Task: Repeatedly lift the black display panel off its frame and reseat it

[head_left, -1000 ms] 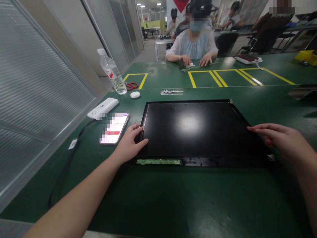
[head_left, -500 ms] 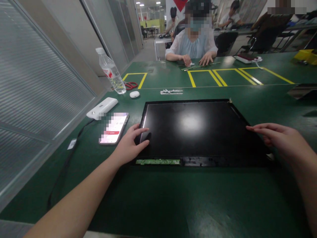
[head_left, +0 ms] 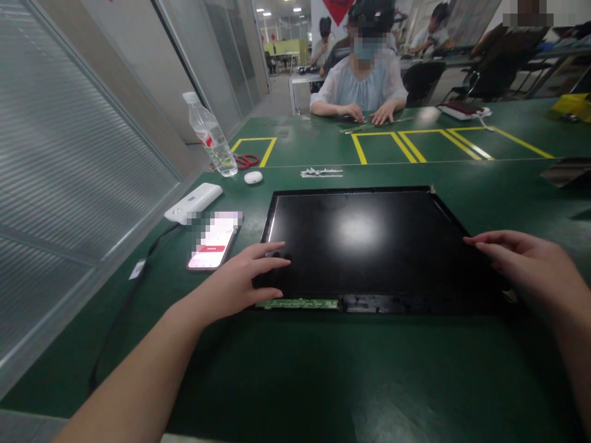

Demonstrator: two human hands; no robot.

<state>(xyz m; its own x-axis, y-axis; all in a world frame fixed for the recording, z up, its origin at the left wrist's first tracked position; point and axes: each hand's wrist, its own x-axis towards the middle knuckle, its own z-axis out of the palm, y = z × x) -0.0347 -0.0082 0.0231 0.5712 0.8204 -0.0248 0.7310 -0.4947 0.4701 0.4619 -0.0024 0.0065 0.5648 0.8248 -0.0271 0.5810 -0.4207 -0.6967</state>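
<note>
A black display panel (head_left: 318, 252) lies flat on the green table, its screen facing up and reflecting a bright spot of light. Along its near edge runs a narrow green circuit board (head_left: 305, 304). My left hand (head_left: 244, 277) is over the panel's near left corner, fingers stretched out and spread, holding nothing. At the right edge of the panel, my right hand (head_left: 517, 255) has its thumb and forefinger pinched together; whatever is between the tips is too small to make out. A pale tab (head_left: 510, 296) shows at the panel's near right corner.
To the left are a phone (head_left: 215, 241), a white power bank (head_left: 194, 203) with a black strap, a water bottle (head_left: 210, 135), red-handled scissors (head_left: 247, 161) and a white earbud case (head_left: 253, 178). White scraps (head_left: 321, 173) lie behind the panel. A co-worker (head_left: 360, 86) sits opposite.
My left hand has slid toward me along the panel's left side, and its fingers have spread wider. My right hand stays pinched at the right edge. The view has shifted slightly.
</note>
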